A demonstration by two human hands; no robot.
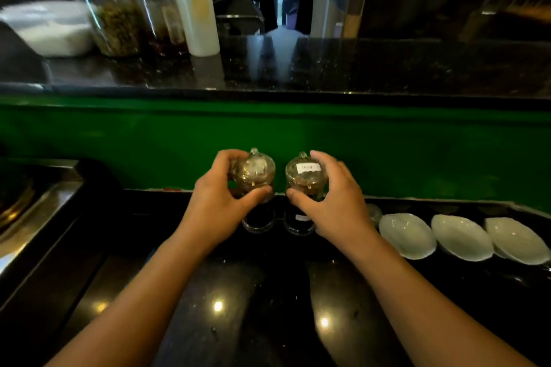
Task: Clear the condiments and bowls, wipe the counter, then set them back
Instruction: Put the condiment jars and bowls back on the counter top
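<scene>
My left hand [222,202] grips a small glass condiment jar [255,171] with a clear lid. Beside it, my right hand [331,202] grips a second glass condiment jar [304,173] whose lid bears a white label. Both jars are held just above the black counter [268,307], in front of the green wall panel. Their reflections or bases show dark below my fingers. Three white leaf-shaped bowls [407,235] [461,237] [517,240] lie in a row on the counter to the right. Another small glass piece [374,213] peeks out behind my right hand.
A higher black ledge [328,68] carries a white squeeze bottle [196,6], clear jars of dried goods [116,15] and a white tub [50,28] at the back left. A steel tray edge [35,205] lies at the left.
</scene>
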